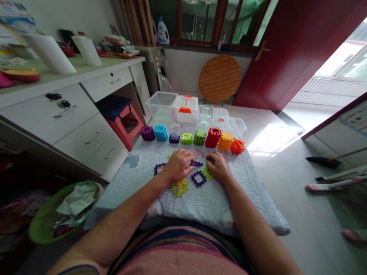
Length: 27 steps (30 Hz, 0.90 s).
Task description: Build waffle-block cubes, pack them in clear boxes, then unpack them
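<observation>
My left hand [178,165] is bent over the middle of the cloth-covered table. Its thumb and fingers close at the end of a purple interlocking plastic piece [196,164]. My right hand [219,165] is curled beside it, and whatever is under its fingers is hidden. A lime-green piece [208,174] shows partly beneath that hand. Between the hands lies a purple square frame [198,178]. A yellow-green frame [180,188] with an orange-yellow piece on it rests nearer to me. Another purple frame [157,169] is partly covered by my left hand.
Behind my hands runs a row of built blocks, including a purple one [147,133], a red one [213,137] and an orange one [237,146]. Clear plastic boxes [162,105] stand at the far edge. A green basket [65,214] is at left, below the desk [86,76].
</observation>
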{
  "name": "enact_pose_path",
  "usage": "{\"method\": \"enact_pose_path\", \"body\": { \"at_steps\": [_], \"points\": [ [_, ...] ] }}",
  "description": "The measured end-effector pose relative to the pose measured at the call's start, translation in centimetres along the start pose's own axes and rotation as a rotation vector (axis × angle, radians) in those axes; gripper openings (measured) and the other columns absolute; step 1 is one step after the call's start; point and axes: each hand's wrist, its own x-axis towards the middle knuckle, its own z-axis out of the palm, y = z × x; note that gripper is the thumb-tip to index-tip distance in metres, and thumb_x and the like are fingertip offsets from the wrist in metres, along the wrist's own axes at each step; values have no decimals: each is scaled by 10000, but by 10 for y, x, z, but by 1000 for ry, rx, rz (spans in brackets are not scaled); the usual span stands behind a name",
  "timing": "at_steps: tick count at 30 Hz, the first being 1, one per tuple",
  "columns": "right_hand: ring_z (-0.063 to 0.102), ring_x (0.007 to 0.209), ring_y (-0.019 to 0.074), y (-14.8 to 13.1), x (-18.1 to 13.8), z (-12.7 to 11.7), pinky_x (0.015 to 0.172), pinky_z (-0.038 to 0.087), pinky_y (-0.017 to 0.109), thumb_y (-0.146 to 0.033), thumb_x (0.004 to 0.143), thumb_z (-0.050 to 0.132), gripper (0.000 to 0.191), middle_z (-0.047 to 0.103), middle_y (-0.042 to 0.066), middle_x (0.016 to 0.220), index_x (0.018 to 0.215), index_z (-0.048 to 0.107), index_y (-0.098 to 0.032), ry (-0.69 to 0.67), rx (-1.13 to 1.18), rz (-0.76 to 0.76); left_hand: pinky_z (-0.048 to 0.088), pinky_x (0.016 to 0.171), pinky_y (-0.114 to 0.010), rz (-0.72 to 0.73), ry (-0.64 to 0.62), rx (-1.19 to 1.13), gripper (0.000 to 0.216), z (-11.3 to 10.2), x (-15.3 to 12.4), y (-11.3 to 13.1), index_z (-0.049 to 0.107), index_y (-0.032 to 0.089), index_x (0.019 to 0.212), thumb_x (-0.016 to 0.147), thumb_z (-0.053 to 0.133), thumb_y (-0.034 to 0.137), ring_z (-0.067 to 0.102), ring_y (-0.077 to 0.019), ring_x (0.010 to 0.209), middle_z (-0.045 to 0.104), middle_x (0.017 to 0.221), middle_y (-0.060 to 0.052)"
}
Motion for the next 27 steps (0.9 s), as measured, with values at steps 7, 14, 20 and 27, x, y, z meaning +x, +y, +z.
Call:
{"method": "enact_pose_path", "body": {
  "at_steps": [7, 14, 20, 27],
  "points": [
    [561, 857, 209, 0, 0, 1, 833, 440, 336, -153, 764, 552, 168, 615, 60, 859, 860, 685, -188, 25, 4, -2, 385, 949, -433, 130, -191, 149, 396, 5, -15, 45, 662, 177, 985, 761, 727, 497, 547, -279, 1031, 660, 1012, -87],
    [562, 850, 202, 3, 0, 3, 820, 438, 331, -167, 774, 550, 161, 612, 55, 861, 865, 680, -188, 15, 2, 5, 427, 857, -421, 148, -200, 245, 172, 16, -12, 53, 660, 155, 858, 842, 623, 322, 604, -257, 869, 678, 878, -94],
    [562, 855, 204, 6, 1, 3, 836, 433, 335, -174, 774, 544, 168, 613, 56, 867, 865, 685, -191, 2, -13, 0, 464, 810, -361, 100, -136, 139, 159, 4, -13, 38, 655, 168, 955, 853, 536, 144, 637, -215, 805, 707, 860, -73],
    [564, 844, 207, 3, 1, 2, 826, 435, 334, -167, 764, 538, 171, 611, 62, 860, 857, 681, -181, 1, 0, -1, 485, 910, -326, -296, 209, -31, 311, -37, -23, -48, 633, 169, 1130, 932, 400, 225, 632, -215, 1016, 673, 1089, -90]
  ]
}}
